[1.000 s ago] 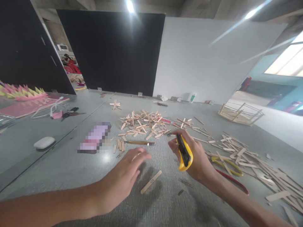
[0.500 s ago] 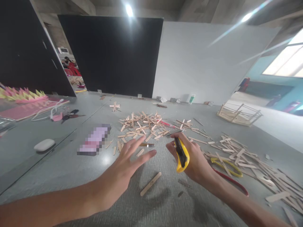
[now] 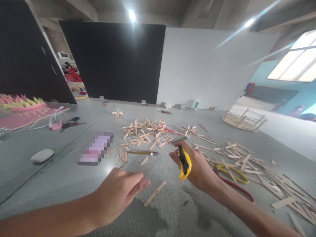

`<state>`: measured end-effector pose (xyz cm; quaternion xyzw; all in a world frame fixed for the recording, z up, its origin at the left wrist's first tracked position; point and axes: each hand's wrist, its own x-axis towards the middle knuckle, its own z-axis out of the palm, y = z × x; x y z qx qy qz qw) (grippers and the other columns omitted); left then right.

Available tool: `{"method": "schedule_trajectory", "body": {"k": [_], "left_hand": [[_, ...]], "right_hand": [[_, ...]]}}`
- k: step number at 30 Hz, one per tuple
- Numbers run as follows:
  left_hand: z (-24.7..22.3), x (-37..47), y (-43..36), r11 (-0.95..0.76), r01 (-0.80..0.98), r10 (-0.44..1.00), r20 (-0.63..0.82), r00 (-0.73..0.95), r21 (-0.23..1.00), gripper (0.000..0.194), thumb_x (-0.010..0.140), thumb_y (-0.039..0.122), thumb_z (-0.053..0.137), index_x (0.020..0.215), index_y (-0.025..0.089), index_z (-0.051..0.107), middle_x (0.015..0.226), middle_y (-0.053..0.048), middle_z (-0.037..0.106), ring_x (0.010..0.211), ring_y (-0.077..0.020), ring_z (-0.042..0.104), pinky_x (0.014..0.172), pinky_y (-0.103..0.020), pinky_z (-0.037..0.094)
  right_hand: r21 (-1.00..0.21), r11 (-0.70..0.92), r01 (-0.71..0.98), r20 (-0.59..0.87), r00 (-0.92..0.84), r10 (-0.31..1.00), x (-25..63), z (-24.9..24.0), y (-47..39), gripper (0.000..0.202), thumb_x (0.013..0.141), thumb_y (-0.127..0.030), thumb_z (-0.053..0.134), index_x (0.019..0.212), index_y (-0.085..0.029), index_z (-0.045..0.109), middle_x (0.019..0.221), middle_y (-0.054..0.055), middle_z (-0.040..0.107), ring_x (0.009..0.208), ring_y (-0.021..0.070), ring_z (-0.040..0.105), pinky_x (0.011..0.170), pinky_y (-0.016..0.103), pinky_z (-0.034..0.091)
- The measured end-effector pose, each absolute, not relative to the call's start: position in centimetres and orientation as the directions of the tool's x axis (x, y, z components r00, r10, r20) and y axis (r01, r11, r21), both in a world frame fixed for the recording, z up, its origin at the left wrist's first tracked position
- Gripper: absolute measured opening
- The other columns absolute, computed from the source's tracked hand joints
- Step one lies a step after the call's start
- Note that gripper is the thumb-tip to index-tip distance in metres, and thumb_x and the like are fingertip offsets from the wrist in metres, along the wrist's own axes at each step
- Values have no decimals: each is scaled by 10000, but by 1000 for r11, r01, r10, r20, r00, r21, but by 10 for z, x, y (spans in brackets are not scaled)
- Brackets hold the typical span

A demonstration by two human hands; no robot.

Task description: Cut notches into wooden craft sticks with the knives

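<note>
A yellow and black utility knife (image 3: pixel 184 163) is gripped in my right hand (image 3: pixel 196 164), raised over the table. My left hand (image 3: pixel 120 189) hovers low at the centre left, fingers bent and drawn close together; whether anything is between them cannot be seen. Just right of its fingertips a wooden stick (image 3: pixel 155 194) with a small slot cut in it lies flat. Beyond the left hand rests a brown craft tool with a metal tip (image 3: pixel 144 152). Behind both hands spreads a heap of short wooden pieces (image 3: pixel 145 130).
Many wooden sticks (image 3: pixel 269 182) cover the right side, near yellow-and-red-handled pliers (image 3: pixel 233 174). A wooden frame model (image 3: pixel 244 120) stands at the back right. On the left are a blurred phone-like object (image 3: pixel 96 148), a white case (image 3: pixel 42 155) and a cable (image 3: pixel 46 118).
My left hand has drawn back toward me, its spread fingers now brought together, uncovering the brown tool. The right hand still holds the knife in about the same place. The view has shifted slightly.
</note>
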<state>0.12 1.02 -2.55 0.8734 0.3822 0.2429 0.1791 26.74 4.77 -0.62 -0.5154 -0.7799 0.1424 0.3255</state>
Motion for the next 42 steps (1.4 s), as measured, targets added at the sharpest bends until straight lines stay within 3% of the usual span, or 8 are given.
{"method": "schedule_trajectory", "body": {"k": [6, 9, 12, 15, 20, 27, 35, 42], "left_hand": [[-28, 3, 10, -638, 613, 757, 232, 611, 465, 546, 1100, 340, 263, 572, 211, 319, 528, 65, 269, 457, -97, 241, 512, -292, 231], [-35, 1, 11, -585, 656, 802, 221, 555, 476, 427, 1081, 256, 276, 843, 199, 626, 510, 69, 392, 417, -109, 296, 472, -274, 267], [-41, -3, 11, -626, 618, 771, 262, 580, 476, 544, 977, 95, 366, 1489, 256, 454, 971, -49, 729, 731, -175, 636, 664, -299, 498], [-43, 0, 12, -750, 534, 652, 301, 696, 390, 660, 891, -12, 439, 1459, 316, 512, 1429, -82, 600, 1198, -276, 585, 1035, -497, 420], [-43, 13, 11, -704, 567, 676, 157, 720, 428, 56, 958, 224, 684, 909, 214, 707, 863, -20, 711, 857, -235, 636, 865, -432, 424], [-56, 19, 7, -677, 590, 704, 151, 694, 440, 121, 901, 221, 743, 790, 214, 697, 837, -11, 671, 848, -225, 600, 854, -403, 389], [-46, 18, 3, -574, 614, 783, 143, 606, 541, 136, 948, 131, 531, 839, 208, 562, 826, -8, 626, 810, -194, 582, 759, -342, 437], [-10, 8, -3, 18, 252, 883, -134, 450, 968, 216, 1044, 409, 529, 1178, 241, 518, 836, 23, 652, 762, -145, 625, 740, -283, 511]], "right_hand": [[-555, 414, 722, 350, -249, 903, 271, -7, 47, 254, 979, -458, 557, 1084, -230, 522, 693, -13, 679, 557, 157, 563, 598, 303, 445], [-553, 406, 728, 352, -238, 905, 272, -6, 48, 265, 970, -476, 573, 1036, -223, 618, 713, 9, 684, 586, 169, 574, 613, 315, 441], [-572, 424, 703, 368, -241, 898, 276, -5, 49, 225, 970, -411, 548, 1015, -217, 654, 759, 17, 692, 632, 169, 599, 641, 317, 449], [-629, 415, 657, 355, -232, 906, 281, -4, 49, 194, 963, -354, 547, 1091, -218, 602, 701, -30, 649, 556, 139, 562, 592, 293, 454], [-765, 303, 568, 176, -269, 947, 288, 1, 32, 216, 1004, -451, 563, 1003, -241, 608, 754, -34, 679, 542, 118, 635, 484, 233, 465], [-754, 236, 613, 73, -279, 958, 284, -10, 6, 255, 959, -462, 622, 817, -251, 613, 748, -31, 613, 686, 156, 569, 617, 297, 452], [-677, 270, 685, 69, -306, 950, 284, -23, 9, 298, 985, -466, 539, 768, -263, 534, 651, -33, 544, 596, 168, 495, 556, 314, 403], [-647, 283, 708, 104, -285, 953, 296, -35, 11, 371, 1016, -443, 494, 719, -258, 369, 661, -58, 358, 590, 147, 377, 550, 292, 349]]}}
